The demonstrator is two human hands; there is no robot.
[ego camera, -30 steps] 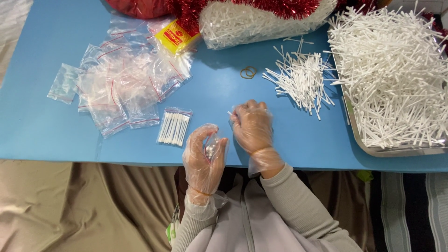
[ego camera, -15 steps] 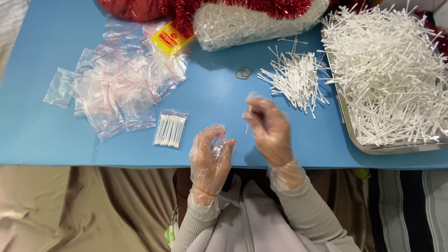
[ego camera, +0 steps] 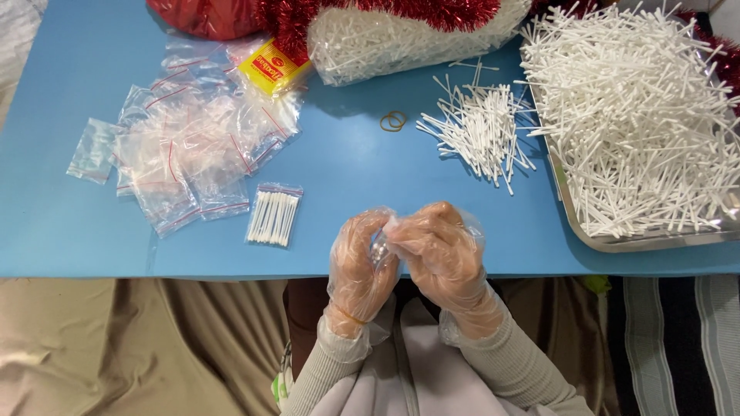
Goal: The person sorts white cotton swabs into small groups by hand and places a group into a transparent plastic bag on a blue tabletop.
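Clear bag: a small crinkled plastic zip bag (ego camera: 380, 245) sits pinched between both hands, above the blue table's (ego camera: 347, 173) near edge.
Left hand (ego camera: 357, 266): thin glove, fingers curled on the bag.
Right hand (ego camera: 439, 250): thin glove, fingertips pressing the bag's top.
Nearby: white cotton swabs in a flat filled bag (ego camera: 274, 216).

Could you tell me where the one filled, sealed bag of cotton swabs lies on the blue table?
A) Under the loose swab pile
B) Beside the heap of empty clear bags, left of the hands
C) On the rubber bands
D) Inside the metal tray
B: the filled bag of swabs lies flat on the blue table by the empty clear bags, left of the left hand.
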